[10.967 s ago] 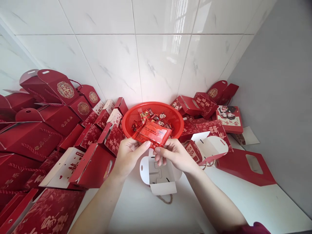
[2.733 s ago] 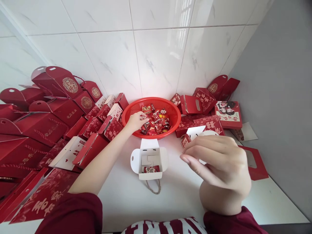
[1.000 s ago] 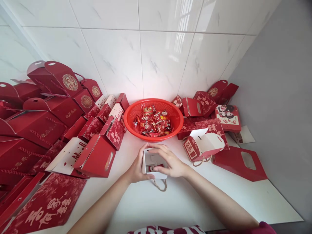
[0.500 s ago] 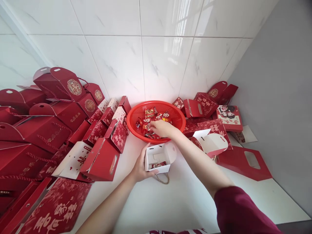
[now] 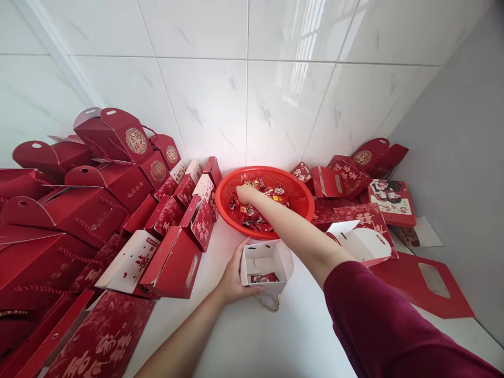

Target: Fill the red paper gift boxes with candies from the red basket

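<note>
My left hand [image 5: 233, 278] is closed round the left side of a small open white box [image 5: 258, 262], its thumb along the near edge. A red wrapped candy [image 5: 263, 278] lies inside the box, and a twine handle [image 5: 271, 303] hangs from its near side. My right hand [image 5: 246, 195] reaches down into a red plastic basket [image 5: 305, 210], at the left part of a pile of wrapped candies [image 5: 255, 214]. Its fingers are hidden, so whether it grips a candy cannot be seen.
Red gift boxes [image 5: 110, 184] with rope handles crowd the left side, several stacked. To the right stand more red boxes [image 5: 346, 176], an open box with a white lid [image 5: 364, 242] and a flat red box [image 5: 425, 286]. A tiled wall [image 5: 212, 105] rises behind the white tabletop [image 5: 252, 336].
My right hand has moved left and deeper among the candies in the basket. My left hand still holds the white box. The whole view has shifted, with things appearing farther right.
</note>
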A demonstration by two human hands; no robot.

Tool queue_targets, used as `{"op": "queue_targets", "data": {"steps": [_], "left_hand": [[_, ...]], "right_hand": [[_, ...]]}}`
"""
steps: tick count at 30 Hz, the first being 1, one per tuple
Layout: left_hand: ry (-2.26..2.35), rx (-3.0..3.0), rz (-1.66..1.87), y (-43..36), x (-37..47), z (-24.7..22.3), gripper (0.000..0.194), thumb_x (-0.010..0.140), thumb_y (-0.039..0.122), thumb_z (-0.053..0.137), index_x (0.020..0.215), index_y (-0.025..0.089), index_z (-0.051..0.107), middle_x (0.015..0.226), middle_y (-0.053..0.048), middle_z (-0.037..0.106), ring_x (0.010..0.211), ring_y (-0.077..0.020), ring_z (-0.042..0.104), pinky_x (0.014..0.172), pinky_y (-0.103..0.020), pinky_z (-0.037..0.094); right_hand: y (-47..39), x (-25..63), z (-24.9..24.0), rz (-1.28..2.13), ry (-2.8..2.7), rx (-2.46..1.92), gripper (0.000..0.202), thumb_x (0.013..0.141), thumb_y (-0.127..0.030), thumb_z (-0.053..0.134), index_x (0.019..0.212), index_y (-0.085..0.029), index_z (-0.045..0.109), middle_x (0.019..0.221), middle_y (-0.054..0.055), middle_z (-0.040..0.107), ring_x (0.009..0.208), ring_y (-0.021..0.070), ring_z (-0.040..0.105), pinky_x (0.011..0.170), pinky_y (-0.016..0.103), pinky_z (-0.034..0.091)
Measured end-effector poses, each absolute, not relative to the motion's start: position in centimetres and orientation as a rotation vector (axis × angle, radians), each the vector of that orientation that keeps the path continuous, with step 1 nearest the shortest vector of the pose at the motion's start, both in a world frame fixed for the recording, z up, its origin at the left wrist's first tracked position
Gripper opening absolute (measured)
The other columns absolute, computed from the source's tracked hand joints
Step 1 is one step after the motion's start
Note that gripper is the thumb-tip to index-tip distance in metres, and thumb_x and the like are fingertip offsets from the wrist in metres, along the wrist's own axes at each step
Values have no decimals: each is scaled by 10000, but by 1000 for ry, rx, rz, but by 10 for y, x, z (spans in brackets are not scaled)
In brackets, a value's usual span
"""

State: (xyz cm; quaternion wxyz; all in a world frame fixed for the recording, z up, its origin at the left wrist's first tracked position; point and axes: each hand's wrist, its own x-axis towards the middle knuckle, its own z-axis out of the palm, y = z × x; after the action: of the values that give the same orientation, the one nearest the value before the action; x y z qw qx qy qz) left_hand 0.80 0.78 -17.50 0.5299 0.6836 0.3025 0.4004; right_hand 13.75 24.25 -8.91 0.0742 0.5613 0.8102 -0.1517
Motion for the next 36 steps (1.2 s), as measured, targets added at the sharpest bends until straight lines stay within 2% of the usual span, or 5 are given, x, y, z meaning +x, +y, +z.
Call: {"op": "queue_targets", "data": {"steps": [12,18,20,27,36], "left_hand": [[683,1562,937,8,10,-175,1183,577,351,875,1515,257,160,1375,-156,502,1266,-346,492,1078,-536,365],[696,1558,922,8,9,-175,1191,557,371,882,1508,253,175,1382,-161,498,1265,-355,495,1072,-537,373],[703,1574,916,9,9,-175,1211,549,369,886,1514,258,162,1387,-158,496,1271,-354,489,1073,-539,374],[699,1599,916,8,9,-176,1237,564,373,880,1530,257,115,1385,-159,501,1267,-350,495,1074,-542,373],[672,1657,928,9,9,-178,1229,567,368,885,1530,238,133,1401,-166,486,1288,-355,485,1093,-514,360]], "right_hand": [[258,155,-110,-925,2522,1378,314,946,-329,581,1204,-150,584,1186,88,611,994,205,630,842,403,547],[248,143,-105,-822,2539,1182,681,558,-362,896,1161,-161,650,1140,62,689,944,217,657,718,233,492],[243,139,-105,-754,2571,1175,711,526,-369,899,1159,-151,661,1148,79,693,956,222,655,694,217,469],[231,145,-91,-625,2625,1241,432,767,-409,723,1114,-151,708,1114,90,716,913,198,673,684,204,449],[175,170,-53,-584,2819,1492,260,923,-330,540,998,-129,686,1062,129,719,922,219,662,725,234,424]]}}
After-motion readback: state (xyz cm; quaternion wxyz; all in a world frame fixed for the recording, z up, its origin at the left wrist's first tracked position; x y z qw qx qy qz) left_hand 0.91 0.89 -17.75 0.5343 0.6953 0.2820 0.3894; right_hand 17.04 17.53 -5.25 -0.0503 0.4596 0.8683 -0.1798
